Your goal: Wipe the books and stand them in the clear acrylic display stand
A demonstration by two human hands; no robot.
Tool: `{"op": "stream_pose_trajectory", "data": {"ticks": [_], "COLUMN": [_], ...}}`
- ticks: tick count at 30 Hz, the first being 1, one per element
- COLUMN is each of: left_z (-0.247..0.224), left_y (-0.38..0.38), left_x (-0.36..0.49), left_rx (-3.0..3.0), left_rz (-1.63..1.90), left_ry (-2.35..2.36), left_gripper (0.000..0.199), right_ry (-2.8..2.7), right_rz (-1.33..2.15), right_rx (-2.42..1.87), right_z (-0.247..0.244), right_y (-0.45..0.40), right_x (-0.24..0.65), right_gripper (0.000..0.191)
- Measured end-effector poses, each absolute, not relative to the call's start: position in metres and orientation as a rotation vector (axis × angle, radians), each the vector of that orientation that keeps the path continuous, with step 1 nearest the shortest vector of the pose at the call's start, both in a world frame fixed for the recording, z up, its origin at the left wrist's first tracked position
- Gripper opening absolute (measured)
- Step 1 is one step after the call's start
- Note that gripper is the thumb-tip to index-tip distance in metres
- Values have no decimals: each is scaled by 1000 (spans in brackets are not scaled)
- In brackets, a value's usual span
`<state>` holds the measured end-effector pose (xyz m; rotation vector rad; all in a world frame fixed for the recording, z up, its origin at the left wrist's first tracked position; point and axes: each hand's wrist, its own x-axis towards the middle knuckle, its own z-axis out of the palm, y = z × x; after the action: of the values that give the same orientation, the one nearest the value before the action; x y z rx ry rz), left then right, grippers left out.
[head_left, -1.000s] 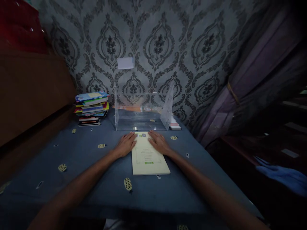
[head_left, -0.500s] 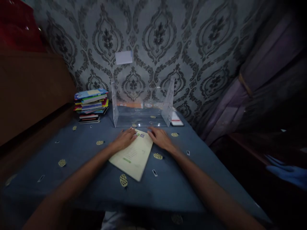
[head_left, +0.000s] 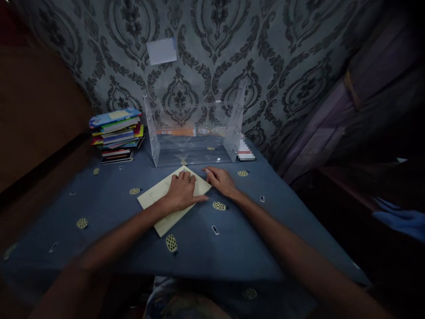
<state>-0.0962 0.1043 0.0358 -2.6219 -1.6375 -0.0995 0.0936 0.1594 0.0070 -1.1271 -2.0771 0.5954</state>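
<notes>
The pale cream, rectangular paper book (head_left: 154, 193) lies aslant on the dark blue tablecloth printed with yellow pineapples (head_left: 245, 239). Its far corner is just before the clear, see-through plastic stand (head_left: 153, 148); whether they touch, I cannot tell.

The left hand (head_left: 182, 192) rests palm down upon the book, with fingers slightly bent and the thumb spread away from them; it clamps nothing. The right hand (head_left: 222, 180) is just beside the book's right corner. Its fingers are curled near one another, but I cannot tell if they pinch or touch anything.

In my judgement, a strong forward push could drive the corner into the stand and bend the paper, or shift the stand. If the left palm presses too hard, the cloth could wrinkle beneath the book. If it presses too lightly, the palm could slide over the cover and the book would stay crooked.
</notes>
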Motion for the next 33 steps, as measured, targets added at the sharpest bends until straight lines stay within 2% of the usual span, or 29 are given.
{"op": "stream_pose_trajectory", "data": {"ticks": [8, 15, 21, 33], "left_z": [24, 28, 43, 53], "left_y": [97, 84, 82, 80], "left_x": [-85, -81, -83, -82], "left_rx": [-2625, -2693, -2759, -2759], "left_rz": [-61, 1, -10, 9], "left_ry": [-1505, -1365, -1481, -1484], "left_gripper": [59, 43, 26, 31], "right_ry": [-1952, -1986, -1980, -1906], "right_rz": [873, 713, 797, 911], "right_rx": [-1059, -1051, -987, -994], "right_z": [13, 16, 11, 11], "right_y": [148, 137, 139, 140], "right_x": [101, 103, 101, 103], "right_gripper": [46, 46, 49, 57]}}
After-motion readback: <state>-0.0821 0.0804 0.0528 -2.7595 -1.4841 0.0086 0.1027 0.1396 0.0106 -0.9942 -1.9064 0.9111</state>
